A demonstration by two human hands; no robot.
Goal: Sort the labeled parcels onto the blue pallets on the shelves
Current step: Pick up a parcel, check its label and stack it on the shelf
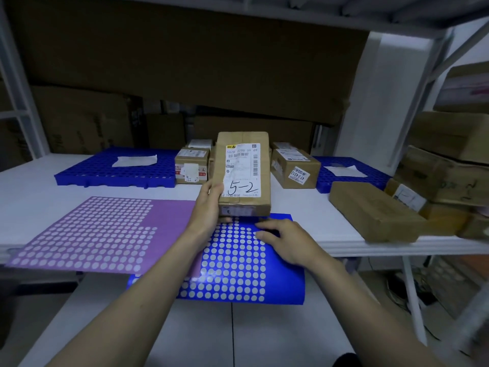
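Blue sticker sheet, covered in pale round dots, lies nearest the person and overhangs the front edge of the white shelf board; a purple sticker sheet of the same kind lies just beside it to the left, partly overlapping. Right hand rests on the blue sheet, fingers bent with the tips at the dots near the sheet's far edge; whether it pinches a dot cannot be told. Left hand grips the held parcel, a brown taped carton stood on end at the far edge of the blue sheet, fingers curled round its left side. Its shipping label faces the camera and carries a handwritten "5-2". Judged step: marking and reading this parcel before sorting, likely with a coloured dot. Next move calls for freeing one dot cleanly, pressing it on the carton, then matching "5-2" to its pallet; no pallet numbering is legible from here. To the right, a flat brown parcel lies on the board, apart from the hands. Farther back stand several small cartons clustered behind the held parcel, between a left blue pallet and a right blue pallet, each bearing a white paper. Large cardboard boxes fill the rear.
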